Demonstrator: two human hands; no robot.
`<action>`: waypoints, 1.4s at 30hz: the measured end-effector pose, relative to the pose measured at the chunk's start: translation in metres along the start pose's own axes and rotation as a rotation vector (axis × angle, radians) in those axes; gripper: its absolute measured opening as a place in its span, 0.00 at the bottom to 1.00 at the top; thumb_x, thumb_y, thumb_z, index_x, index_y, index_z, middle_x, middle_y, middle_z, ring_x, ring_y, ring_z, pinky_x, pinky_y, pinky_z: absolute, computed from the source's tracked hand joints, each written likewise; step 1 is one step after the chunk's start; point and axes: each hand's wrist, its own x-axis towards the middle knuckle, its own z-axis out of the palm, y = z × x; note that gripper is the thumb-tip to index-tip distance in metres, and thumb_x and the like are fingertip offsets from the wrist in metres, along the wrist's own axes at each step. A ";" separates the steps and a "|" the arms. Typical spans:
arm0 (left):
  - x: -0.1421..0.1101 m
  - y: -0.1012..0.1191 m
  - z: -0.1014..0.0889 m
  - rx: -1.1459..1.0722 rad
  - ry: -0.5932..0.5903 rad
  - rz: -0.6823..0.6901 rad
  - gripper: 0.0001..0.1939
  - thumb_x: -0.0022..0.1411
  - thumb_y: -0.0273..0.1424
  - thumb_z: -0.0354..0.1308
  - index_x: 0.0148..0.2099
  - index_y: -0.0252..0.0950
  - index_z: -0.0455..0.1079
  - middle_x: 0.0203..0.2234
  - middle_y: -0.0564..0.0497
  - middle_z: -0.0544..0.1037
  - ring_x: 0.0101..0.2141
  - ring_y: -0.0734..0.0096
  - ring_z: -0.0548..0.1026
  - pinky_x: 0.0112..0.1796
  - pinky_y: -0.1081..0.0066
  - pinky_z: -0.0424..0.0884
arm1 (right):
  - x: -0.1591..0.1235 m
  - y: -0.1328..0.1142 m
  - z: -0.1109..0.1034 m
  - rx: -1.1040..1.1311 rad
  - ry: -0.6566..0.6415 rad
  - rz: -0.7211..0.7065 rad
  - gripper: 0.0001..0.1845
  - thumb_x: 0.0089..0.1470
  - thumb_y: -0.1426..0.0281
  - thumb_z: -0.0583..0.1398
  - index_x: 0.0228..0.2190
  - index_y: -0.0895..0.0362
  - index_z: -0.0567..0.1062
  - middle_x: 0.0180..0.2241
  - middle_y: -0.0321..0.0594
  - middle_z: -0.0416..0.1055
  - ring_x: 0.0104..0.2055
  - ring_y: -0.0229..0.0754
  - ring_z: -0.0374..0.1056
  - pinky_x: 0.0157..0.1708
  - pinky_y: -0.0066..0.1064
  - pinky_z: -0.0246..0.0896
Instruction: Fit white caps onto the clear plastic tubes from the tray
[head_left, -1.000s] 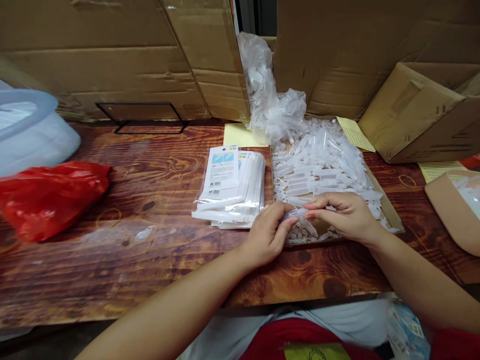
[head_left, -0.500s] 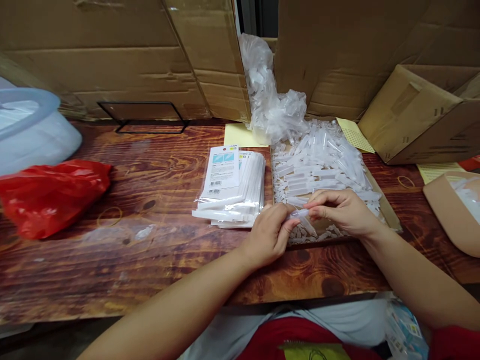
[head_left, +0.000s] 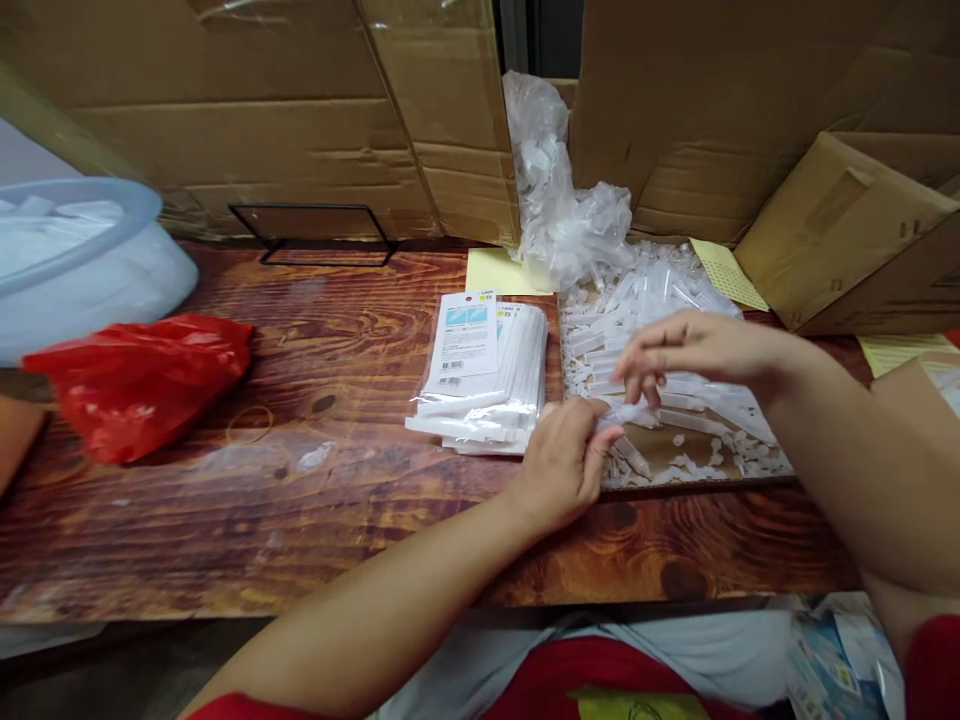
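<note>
My left hand (head_left: pixel 568 462) rests near the table's front edge, fingers pinched on a small clear plastic tube (head_left: pixel 624 413). My right hand (head_left: pixel 686 352) hovers just above it, over a flat cardboard tray (head_left: pixel 679 455) heaped with several loose clear tubes (head_left: pixel 660 305) and small caps. Its fingers are curled and slightly apart, the tips close to the tube's right end; whether they touch it I cannot tell. Left of the tray lies a stack of labelled clear packets (head_left: pixel 484 378) filled with white tubes.
A red plastic bag (head_left: pixel 142 382) and a white bag in a blue-rimmed tub (head_left: pixel 82 260) sit at the left. A crumpled clear bag (head_left: pixel 559 215) leans on cardboard sheets (head_left: pixel 285 110) at the back. An open carton (head_left: pixel 847 235) and yellow sticker sheets (head_left: pixel 727 273) lie at the right.
My right hand has lifted off the tube and risen over the tray, fingers loosening. My left hand keeps its pinch on the tube. The camera has shifted slightly left.
</note>
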 end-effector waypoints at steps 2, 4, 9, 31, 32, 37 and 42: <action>-0.001 0.000 0.000 -0.013 -0.018 0.043 0.10 0.72 0.34 0.46 0.44 0.35 0.65 0.32 0.48 0.74 0.32 0.66 0.71 0.34 0.67 0.63 | 0.033 0.002 -0.027 -0.277 0.238 -0.024 0.18 0.59 0.56 0.61 0.38 0.57 0.80 0.34 0.44 0.80 0.34 0.42 0.75 0.35 0.33 0.68; -0.003 -0.001 -0.002 -0.022 -0.023 0.054 0.09 0.72 0.34 0.46 0.45 0.35 0.65 0.32 0.47 0.74 0.33 0.66 0.71 0.35 0.66 0.63 | 0.071 0.011 -0.040 -0.696 0.476 0.052 0.12 0.59 0.66 0.61 0.42 0.58 0.80 0.43 0.46 0.79 0.44 0.46 0.73 0.44 0.35 0.66; -0.006 -0.005 -0.004 -0.051 -0.054 0.028 0.08 0.72 0.33 0.47 0.44 0.36 0.64 0.33 0.48 0.75 0.34 0.65 0.71 0.37 0.66 0.63 | 0.134 0.037 -0.033 -0.940 0.400 0.249 0.09 0.51 0.76 0.65 0.35 0.57 0.83 0.42 0.45 0.80 0.49 0.51 0.72 0.48 0.35 0.63; -0.003 -0.005 -0.003 -0.318 -0.118 -0.182 0.10 0.72 0.34 0.45 0.46 0.36 0.65 0.37 0.47 0.72 0.40 0.66 0.70 0.41 0.68 0.67 | -0.041 0.028 0.054 -0.345 0.556 -0.599 0.05 0.57 0.72 0.65 0.37 0.53 0.81 0.35 0.40 0.74 0.37 0.39 0.71 0.39 0.32 0.70; -0.003 -0.006 -0.003 -0.315 -0.125 -0.183 0.09 0.72 0.34 0.46 0.46 0.36 0.65 0.36 0.47 0.72 0.39 0.67 0.70 0.41 0.67 0.67 | -0.040 0.032 0.057 -0.343 0.533 -0.601 0.06 0.57 0.72 0.64 0.37 0.53 0.81 0.35 0.40 0.73 0.37 0.38 0.71 0.39 0.32 0.70; -0.002 -0.007 -0.004 -0.297 -0.170 -0.184 0.10 0.71 0.34 0.46 0.45 0.36 0.65 0.36 0.46 0.72 0.38 0.65 0.71 0.41 0.66 0.68 | -0.039 0.043 0.058 -0.352 0.500 -0.605 0.08 0.57 0.72 0.64 0.40 0.53 0.80 0.38 0.41 0.73 0.40 0.39 0.72 0.42 0.33 0.70; -0.003 -0.007 -0.004 -0.253 -0.189 -0.162 0.08 0.71 0.34 0.46 0.43 0.37 0.64 0.35 0.47 0.73 0.37 0.65 0.71 0.40 0.66 0.68 | -0.044 0.044 0.064 -0.398 0.543 -0.529 0.06 0.60 0.69 0.62 0.39 0.54 0.79 0.36 0.41 0.74 0.38 0.40 0.71 0.39 0.31 0.68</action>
